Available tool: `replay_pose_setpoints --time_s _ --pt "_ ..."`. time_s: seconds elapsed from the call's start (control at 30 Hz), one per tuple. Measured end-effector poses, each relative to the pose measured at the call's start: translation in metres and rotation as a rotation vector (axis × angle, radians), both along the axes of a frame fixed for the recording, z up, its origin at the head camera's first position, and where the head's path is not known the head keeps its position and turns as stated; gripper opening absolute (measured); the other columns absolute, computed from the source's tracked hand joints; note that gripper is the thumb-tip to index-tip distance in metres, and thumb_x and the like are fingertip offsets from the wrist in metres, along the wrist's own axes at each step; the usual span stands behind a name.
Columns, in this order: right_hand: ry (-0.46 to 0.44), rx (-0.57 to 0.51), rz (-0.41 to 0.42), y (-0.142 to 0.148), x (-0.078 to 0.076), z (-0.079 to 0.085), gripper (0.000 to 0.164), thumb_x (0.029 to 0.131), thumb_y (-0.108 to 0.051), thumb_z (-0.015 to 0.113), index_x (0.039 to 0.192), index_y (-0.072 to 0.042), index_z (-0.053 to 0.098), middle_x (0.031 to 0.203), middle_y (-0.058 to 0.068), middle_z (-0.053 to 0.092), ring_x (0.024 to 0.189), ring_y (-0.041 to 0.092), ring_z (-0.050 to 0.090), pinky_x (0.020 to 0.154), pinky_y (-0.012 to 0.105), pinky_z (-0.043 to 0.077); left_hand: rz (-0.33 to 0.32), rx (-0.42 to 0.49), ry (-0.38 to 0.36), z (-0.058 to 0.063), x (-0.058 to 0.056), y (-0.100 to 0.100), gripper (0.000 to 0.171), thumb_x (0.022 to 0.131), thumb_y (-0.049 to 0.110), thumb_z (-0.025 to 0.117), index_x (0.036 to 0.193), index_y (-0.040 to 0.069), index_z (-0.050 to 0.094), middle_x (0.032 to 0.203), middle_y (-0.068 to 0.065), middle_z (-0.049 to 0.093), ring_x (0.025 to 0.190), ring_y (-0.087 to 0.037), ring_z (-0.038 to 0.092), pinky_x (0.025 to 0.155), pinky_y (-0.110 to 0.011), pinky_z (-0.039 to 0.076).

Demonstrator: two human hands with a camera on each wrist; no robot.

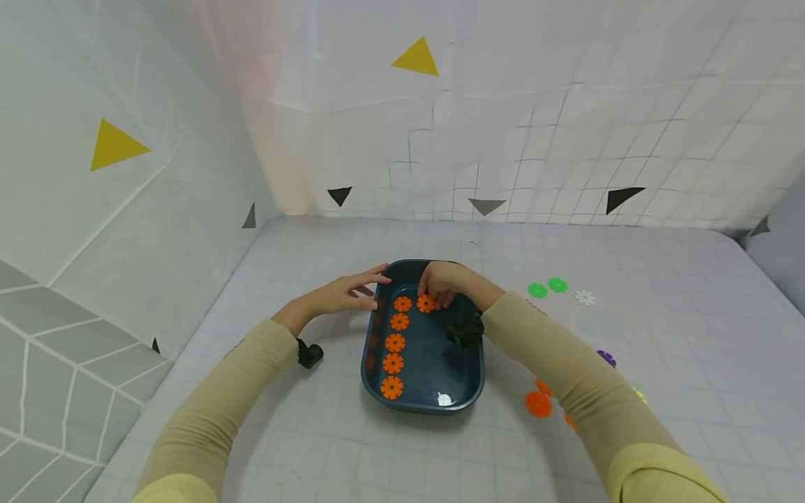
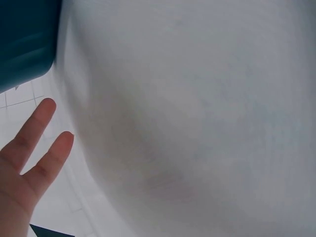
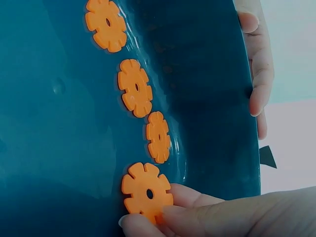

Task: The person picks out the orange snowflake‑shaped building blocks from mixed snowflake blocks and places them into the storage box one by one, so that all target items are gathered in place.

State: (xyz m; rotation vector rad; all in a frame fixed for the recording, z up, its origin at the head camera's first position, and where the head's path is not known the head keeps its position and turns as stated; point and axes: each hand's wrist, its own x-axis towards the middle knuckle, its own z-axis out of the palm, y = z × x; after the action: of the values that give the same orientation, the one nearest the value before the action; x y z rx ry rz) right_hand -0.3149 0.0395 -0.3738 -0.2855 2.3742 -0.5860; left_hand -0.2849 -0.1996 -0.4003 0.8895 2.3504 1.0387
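A dark blue-green tray (image 1: 434, 377) stands on the table, and several orange notched discs (image 1: 395, 342) lie in a column along its left side. Inside its far part, my right hand (image 1: 443, 279) pinches another orange notched disc (image 3: 148, 190) between thumb and fingers, beside the top of that column. My left hand (image 1: 346, 293) is at the tray's left rim, its fingers spread and mostly straight, some touching the rim. The left wrist view shows only part of this hand (image 2: 29, 168), below a corner of the tray.
Right of the tray lie two green discs (image 1: 537, 290), a white disc (image 1: 585, 297), a purple disc (image 1: 606, 358) and some orange discs (image 1: 538, 404), partly hidden by the right sleeve (image 1: 578, 377). White sheeting (image 1: 503, 126) with triangular markers rises behind the table.
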Motion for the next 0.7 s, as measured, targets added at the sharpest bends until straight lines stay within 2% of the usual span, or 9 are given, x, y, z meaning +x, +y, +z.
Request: replay_pose_setpoints --time_s 0.23,0.4,0.5,0.7 --pt "-0.003 0.005 0.009 0.000 0.000 0.001 0.025 0.090 0.001 0.052 0.110 -0.007 0.064 0.098 0.014 0.066 0.076 0.021 0.065 0.064 0.028 0.054 0.011 -0.003 -0.018 -0.001 -0.002 0.000 0.054 0.091 0.024 0.057 0.140 0.018 0.037 0.154 0.007 0.009 0.117 -0.030 0.048 0.096 -0.050 0.036" --pt "-0.007 0.006 0.005 0.001 0.000 0.003 0.024 0.089 0.002 0.053 0.109 -0.005 0.064 0.092 0.015 0.067 0.074 0.020 0.065 0.065 0.029 0.054 0.009 -0.003 -0.020 -0.002 -0.002 0.000 0.055 0.091 0.026 0.057 0.141 0.017 0.037 0.154 0.008 0.008 0.117 -0.030 0.048 0.096 -0.050 0.036" --pt "0.000 -0.010 0.010 0.005 0.003 0.008 0.025 0.089 0.002 0.052 0.111 -0.005 0.063 0.092 0.015 0.066 0.074 0.020 0.064 0.066 0.029 0.054 0.006 -0.003 -0.023 -0.001 -0.002 0.000 0.055 0.091 0.025 0.057 0.141 0.017 0.036 0.154 0.009 0.008 0.117 -0.030 0.048 0.096 -0.050 0.036" --pt "0.034 -0.084 0.050 0.017 0.009 0.025 0.026 0.089 -0.003 0.054 0.114 -0.003 0.061 0.102 0.016 0.064 0.079 0.021 0.064 0.068 0.028 0.053 0.005 0.001 -0.027 0.002 0.000 0.001 0.055 0.091 0.021 0.056 0.141 0.016 0.036 0.154 0.007 0.008 0.118 -0.031 0.047 0.097 -0.050 0.036"
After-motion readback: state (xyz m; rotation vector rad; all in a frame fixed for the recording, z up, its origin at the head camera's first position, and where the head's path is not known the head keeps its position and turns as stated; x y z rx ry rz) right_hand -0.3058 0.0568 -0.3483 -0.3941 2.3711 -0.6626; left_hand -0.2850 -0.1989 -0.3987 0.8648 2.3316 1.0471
